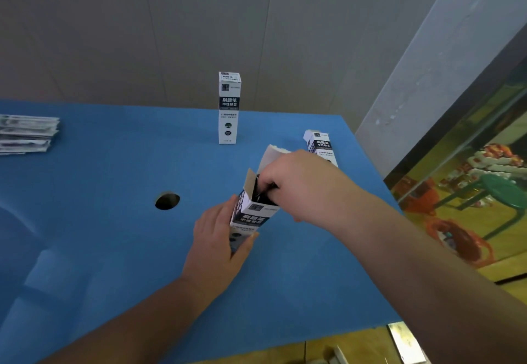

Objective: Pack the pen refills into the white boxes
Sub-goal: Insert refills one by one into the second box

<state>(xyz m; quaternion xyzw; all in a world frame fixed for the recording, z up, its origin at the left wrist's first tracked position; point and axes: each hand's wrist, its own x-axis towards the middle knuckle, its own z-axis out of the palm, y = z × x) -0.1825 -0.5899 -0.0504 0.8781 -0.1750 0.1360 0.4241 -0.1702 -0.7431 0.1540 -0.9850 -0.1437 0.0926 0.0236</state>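
My left hand (216, 245) grips a white box with dark printing (252, 217) from below and behind, tilted, with its top flaps open. My right hand (302, 185) is at the box's open mouth, its fingers curled around a bundle of black pen refills (261, 192) that stands partly inside the box. A closed white box (229, 107) stands upright at the back middle of the blue table. Another white box (320, 145) shows behind my right hand, mostly hidden.
The blue table (114, 235) has a round dark hole (167, 200) left of my hands. A stack of flat folded boxes (27, 134) lies at the far left. The table's right edge runs close by, with patterned floor and a green stool (502, 189) beyond.
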